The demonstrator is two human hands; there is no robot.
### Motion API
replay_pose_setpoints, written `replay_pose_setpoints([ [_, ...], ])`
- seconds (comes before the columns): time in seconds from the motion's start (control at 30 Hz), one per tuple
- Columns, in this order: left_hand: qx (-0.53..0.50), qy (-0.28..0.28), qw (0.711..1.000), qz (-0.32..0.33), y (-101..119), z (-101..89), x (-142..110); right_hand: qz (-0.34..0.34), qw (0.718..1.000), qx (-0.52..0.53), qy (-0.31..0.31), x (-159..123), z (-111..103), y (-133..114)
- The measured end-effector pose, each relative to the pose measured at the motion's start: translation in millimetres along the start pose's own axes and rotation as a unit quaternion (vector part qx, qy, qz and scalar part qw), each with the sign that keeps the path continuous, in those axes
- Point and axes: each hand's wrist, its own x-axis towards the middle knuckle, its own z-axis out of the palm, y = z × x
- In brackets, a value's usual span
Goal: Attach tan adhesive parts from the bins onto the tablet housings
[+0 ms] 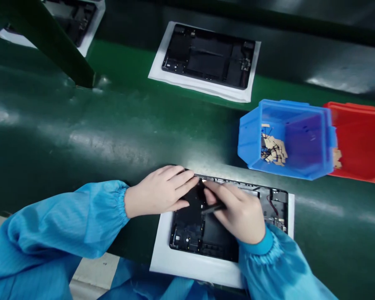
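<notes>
An opened black tablet housing (187,225) lies on a white sheet (165,262) right in front of me. My left hand (162,189) rests on its upper left corner, fingers stretched out flat along the edge. My right hand (237,208) is closed over the middle of the housing, with a thin black tool (211,208) sticking out between its fingers. The thumb and index fingertips meet near the top edge, close to my left fingertips. Whether they also pinch a small part there, I cannot tell. Wires and small boards show at the housing's right end.
A blue bin (300,162) with several small tan pieces and thin dark leads stands beyond the housing, beside a red bin (359,150). Another tablet housing (209,58) lies farther back; one more (78,25) sits behind a dark green post (62,54).
</notes>
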Motion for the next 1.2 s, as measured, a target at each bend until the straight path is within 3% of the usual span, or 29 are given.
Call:
replay_pose_setpoints([
  [0.17, 0.013, -0.002, 1.000, -0.007, 2, -0.7, 1, -0.015, 0.997, -0.061, -0.037, 0, 1, 19],
  [0.4, -0.006, 0.003, 1.000, -0.008, 0, 0.3, 1, -0.014, 0.988, -0.122, -0.093, 11, 1, 5],
  [0.53, -0.018, 0.019, 1.000, -0.012, -3, -0.4, 2, 0.000, 0.985, -0.152, -0.085, 13, 3, 1],
  [0.8, -0.031, 0.022, 0.999, -0.008, -5, -2.7, 5, 0.058, 0.995, -0.063, -0.054, 10, 0, 3],
  [1.0, -0.038, 0.017, 0.999, -0.002, -6, -3.9, 4, 0.063, 0.997, -0.031, -0.038, 10, 5, 4],
  [1.1, -0.021, 0.008, 1.000, -0.003, -7, -5.2, 4, 0.036, 0.998, 0.003, -0.046, 4, -8, 1],
  [1.2, -0.008, 0.003, 1.000, -0.002, -8, -5.4, 3, 0.013, 0.998, 0.036, -0.053, -19, -40, 6],
])
